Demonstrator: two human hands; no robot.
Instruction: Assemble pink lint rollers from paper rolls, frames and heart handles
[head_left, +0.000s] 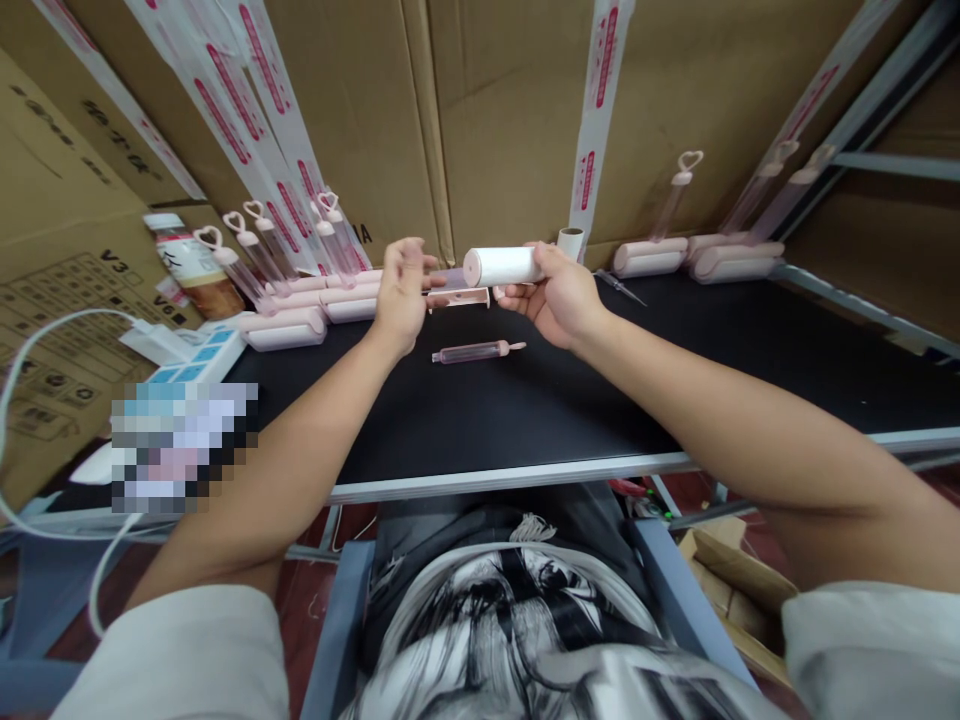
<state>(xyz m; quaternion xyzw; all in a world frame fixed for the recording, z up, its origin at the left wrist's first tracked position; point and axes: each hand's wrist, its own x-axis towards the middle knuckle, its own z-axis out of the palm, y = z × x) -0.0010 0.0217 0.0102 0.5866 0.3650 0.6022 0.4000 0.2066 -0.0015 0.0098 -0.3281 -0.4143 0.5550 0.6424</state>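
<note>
My right hand (559, 295) grips a white roll (504, 267) with a pink end cap, held level above the black table; it looks like a lint roller's sticky roll. To its left, my left hand (405, 290) is raised with fingers apart and slightly blurred, and I see nothing in it. Behind and between the hands are a pale pink casing (459, 298) and a clear purplish piece (452, 278), partly hidden. In front of them, a clear pink handle (476, 352) lies flat on the table.
Pink-and-white lint rollers with heart-topped handles stand at the back left (285, 328) and back right (651, 257). A cardboard tube (571, 243) and a screwdriver-like tool (621, 287) sit behind my right hand. At left are a bottle (187, 262), a power strip (199, 355) and a cable.
</note>
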